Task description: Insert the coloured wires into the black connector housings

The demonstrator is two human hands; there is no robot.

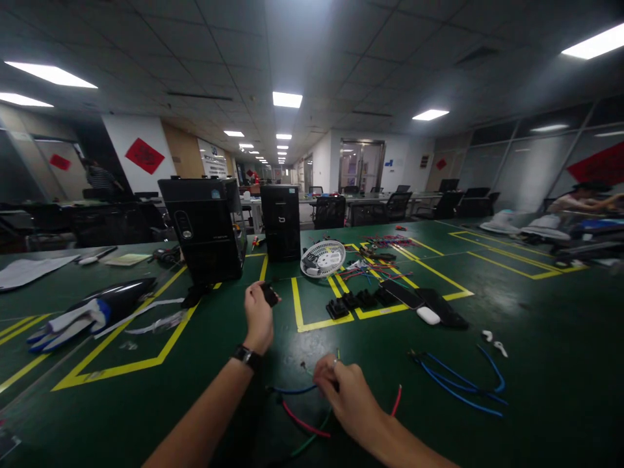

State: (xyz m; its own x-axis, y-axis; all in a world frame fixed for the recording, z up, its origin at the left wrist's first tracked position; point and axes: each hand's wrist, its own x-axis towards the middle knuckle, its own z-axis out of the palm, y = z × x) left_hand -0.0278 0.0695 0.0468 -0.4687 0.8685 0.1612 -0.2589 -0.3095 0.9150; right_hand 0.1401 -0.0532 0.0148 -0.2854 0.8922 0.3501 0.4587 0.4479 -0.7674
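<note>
My left hand (258, 315) is raised over the table with its fingers wrapped around a small black block-like part (269, 294). My right hand (348, 393) is low over the table, fingers curled together, somewhat blurred. What its fingertips pinch, if anything, is hidden. Around it lie loose wires: a blue wire (292, 391) whose end runs to the fingers, a red wire (305, 421) and a green wire (312, 442). A thin yellow-green end (338, 354) shows just above the knuckles. Several similar black parts (358, 301) stand in a row beyond.
Several blue wires (463, 387) lie to the right, near white earbuds (494, 342), an earbud case (428, 316) and a phone (400, 294). A white basket (322, 259) sits behind. Two black cases (202, 231) stand at back left. A glove (73, 322) lies left.
</note>
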